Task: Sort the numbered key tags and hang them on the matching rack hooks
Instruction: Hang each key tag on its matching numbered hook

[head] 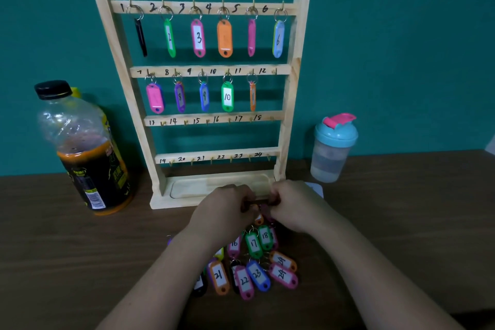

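A wooden rack [290, 94] stands against the teal wall with numbered hooks in rows. Tags hang on hooks 1 to 6 in the top row and 7 to 11 in the second row; hook 12 [274, 71] and the two lower rows are bare. My left hand [226, 207] and my right hand [293, 205] meet just in front of the rack's base. Together they pinch a small dark tag [263, 207], mostly hidden by my fingers. Below them several loose tags lie on the table, among them 17 [253, 243], 18 [265, 236], 21 [219, 276], 22 [244, 282] and 23 [257, 274].
A large bottle [83, 147] of dark liquid with a black cap stands left of the rack. A shaker cup [332, 150] with a blue lid and pink flap stands to the right. The brown table [80, 262] runs to the wall.
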The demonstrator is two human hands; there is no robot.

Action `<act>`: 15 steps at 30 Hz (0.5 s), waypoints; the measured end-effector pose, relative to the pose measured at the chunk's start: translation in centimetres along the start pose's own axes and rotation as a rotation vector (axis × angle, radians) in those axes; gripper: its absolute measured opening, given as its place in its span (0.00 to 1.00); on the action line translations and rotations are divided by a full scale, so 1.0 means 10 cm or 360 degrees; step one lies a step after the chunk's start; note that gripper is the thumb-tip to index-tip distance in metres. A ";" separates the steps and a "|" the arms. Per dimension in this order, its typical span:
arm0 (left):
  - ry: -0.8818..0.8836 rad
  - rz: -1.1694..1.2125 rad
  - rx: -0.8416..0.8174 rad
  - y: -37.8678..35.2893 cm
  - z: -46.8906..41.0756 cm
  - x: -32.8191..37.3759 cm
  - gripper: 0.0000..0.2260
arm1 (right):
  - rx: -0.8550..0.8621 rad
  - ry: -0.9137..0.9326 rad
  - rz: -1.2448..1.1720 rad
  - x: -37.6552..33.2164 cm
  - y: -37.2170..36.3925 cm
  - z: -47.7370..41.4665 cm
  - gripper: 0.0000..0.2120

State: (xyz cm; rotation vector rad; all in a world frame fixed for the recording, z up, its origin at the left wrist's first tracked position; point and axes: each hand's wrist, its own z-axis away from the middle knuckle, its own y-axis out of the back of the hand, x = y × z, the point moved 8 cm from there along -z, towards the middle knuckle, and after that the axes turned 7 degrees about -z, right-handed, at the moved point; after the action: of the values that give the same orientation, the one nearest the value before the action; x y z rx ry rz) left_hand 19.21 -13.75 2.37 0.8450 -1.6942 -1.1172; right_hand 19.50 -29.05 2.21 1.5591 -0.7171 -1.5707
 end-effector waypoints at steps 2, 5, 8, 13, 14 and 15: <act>0.0006 -0.0032 0.0013 -0.03 -0.01 0.03 0.11 | 0.0023 0.0011 -0.0003 -0.01 -0.03 -0.02 0.06; 0.0012 -0.0031 -0.0011 -0.06 -0.02 0.05 0.08 | 0.0005 0.0029 -0.0036 -0.01 -0.06 -0.04 0.06; 0.0067 0.0063 -0.0067 -0.07 -0.04 0.02 0.06 | -0.0016 0.0032 -0.0106 0.00 -0.06 -0.04 0.06; 0.0141 0.0142 -0.0054 -0.04 -0.04 -0.08 0.06 | 0.0013 0.0037 -0.0196 0.01 -0.08 -0.04 0.04; 0.0152 0.0168 -0.0047 -0.03 -0.04 -0.10 0.07 | 0.0001 0.0035 -0.0222 0.01 -0.08 -0.04 0.03; 0.0171 0.0191 -0.0037 -0.01 -0.04 -0.12 0.08 | -0.0018 0.0038 -0.0249 0.01 -0.08 -0.04 0.03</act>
State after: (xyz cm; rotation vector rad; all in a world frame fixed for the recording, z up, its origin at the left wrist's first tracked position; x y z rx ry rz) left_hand 20.05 -12.82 1.92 0.7649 -1.6183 -0.9914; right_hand 19.76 -28.64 1.41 1.6565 -0.5840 -1.6628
